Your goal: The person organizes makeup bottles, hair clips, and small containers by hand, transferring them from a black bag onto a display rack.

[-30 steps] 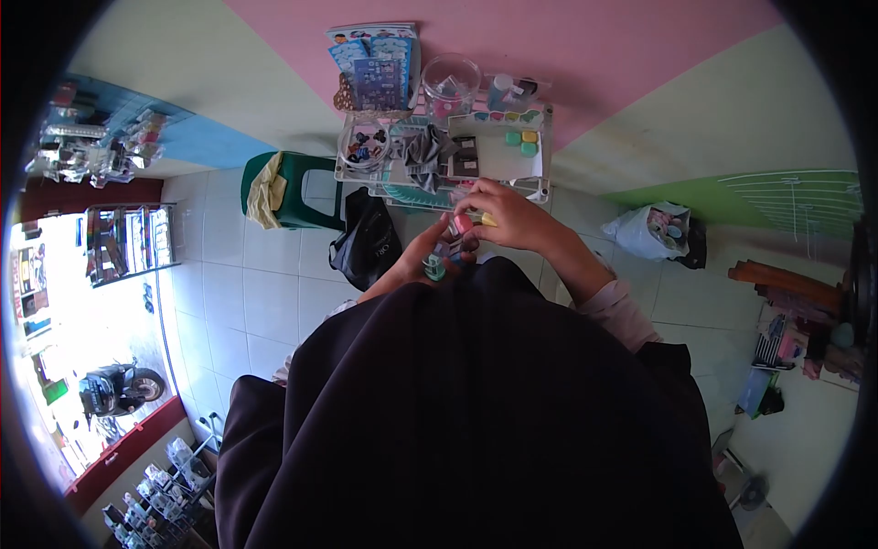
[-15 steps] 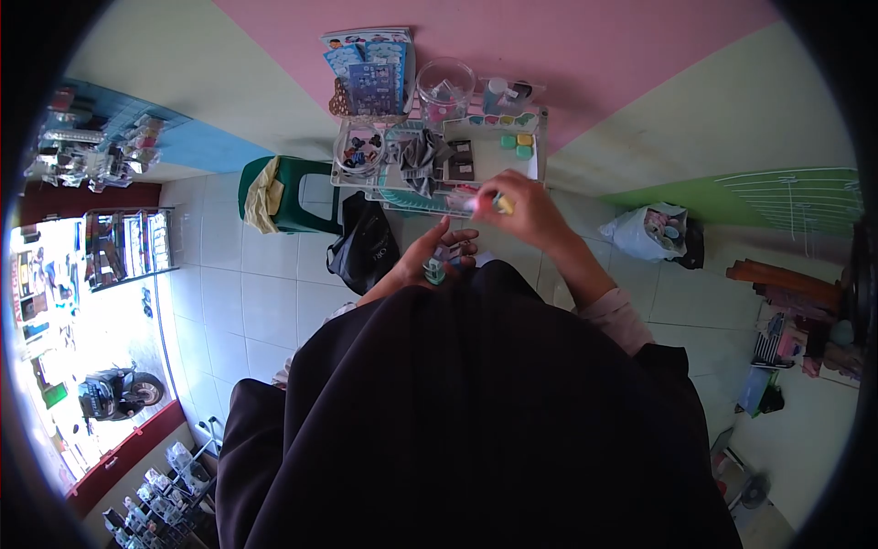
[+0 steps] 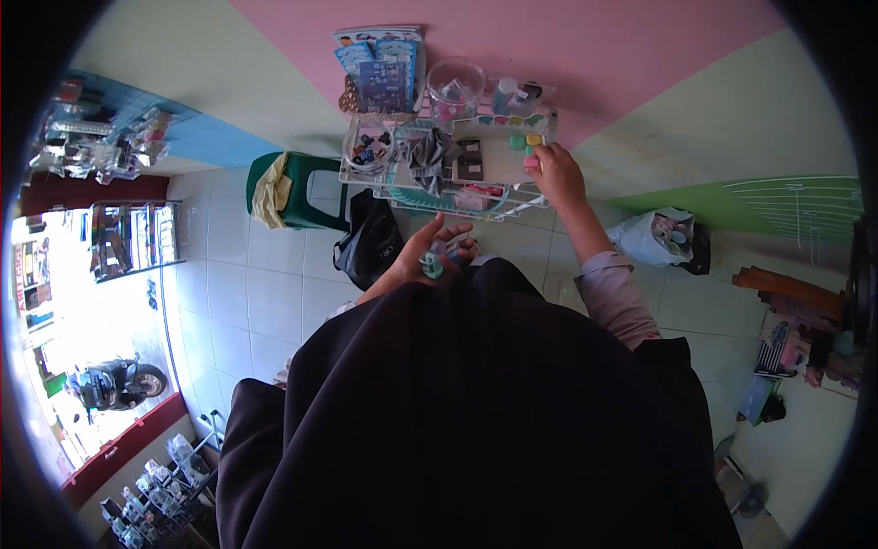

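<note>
My right hand (image 3: 562, 177) pinches a small pink-and-yellow block (image 3: 531, 162) over the right end of a white tray (image 3: 498, 165) on the rack. A small green block (image 3: 518, 142) and a yellow one (image 3: 533, 140) lie in the tray just beyond my fingertips. My left hand (image 3: 422, 252) is palm up in front of my body with its fingers half curled. In its palm rest small pieces, one of them a green block (image 3: 432, 266); their exact kind is too small to make out.
On the rack beside the tray are a grey cloth (image 3: 428, 156), dark flat boxes (image 3: 468, 160) and a clear round tub (image 3: 455, 82). A green stool (image 3: 325, 190) and a black bag (image 3: 369, 242) stand to the left. A white plastic bag (image 3: 651, 233) sits right.
My right hand has moved up and right from near my left hand to the tray, carrying the pink-and-yellow block. My left hand has stayed almost in place.
</note>
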Motion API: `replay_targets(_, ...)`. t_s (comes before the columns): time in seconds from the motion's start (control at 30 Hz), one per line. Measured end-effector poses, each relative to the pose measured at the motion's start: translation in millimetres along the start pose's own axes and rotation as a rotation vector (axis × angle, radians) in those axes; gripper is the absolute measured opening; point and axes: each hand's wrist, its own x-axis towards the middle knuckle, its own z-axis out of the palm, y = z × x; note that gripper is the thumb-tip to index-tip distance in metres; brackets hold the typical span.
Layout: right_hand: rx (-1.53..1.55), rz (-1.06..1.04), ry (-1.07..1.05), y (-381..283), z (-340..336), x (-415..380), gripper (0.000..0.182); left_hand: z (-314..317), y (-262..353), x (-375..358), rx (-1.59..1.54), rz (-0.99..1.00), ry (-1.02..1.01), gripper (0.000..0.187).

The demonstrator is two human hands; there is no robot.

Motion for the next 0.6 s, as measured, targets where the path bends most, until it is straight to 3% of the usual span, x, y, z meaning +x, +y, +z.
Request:
replay_targets(0.17, 0.071, -0.02, 0.094, -11, -13, -1, 0.025, 9, 2, -2, -0.09, 0.085, 0.02, 0.041)
replay_targets(0.27, 0.382, 0.012, 0.071, -56, -40, 0, 0.021, 7, 4, -2, -0.088, 0.108, -0.013, 0.039)
replay_targets(0.4, 0.71, -0.31, -0.386, -111, -74, -15, 0.024, 16, 3, 2, -0.008, 0.162, 0.057, 0.038)
replay_targets(0.47, 0.636, -0.325, -0.417, -123, -72, -25, 0.024, 15, 5, 3, 0.084, 0.13, -0.013, 0.038)
replay_targets(0.6, 0.556, -0.325, -0.41, -114, -58, -35, 0.027, 25, -7, 5, 0.253, 0.174, 0.104, 0.038)
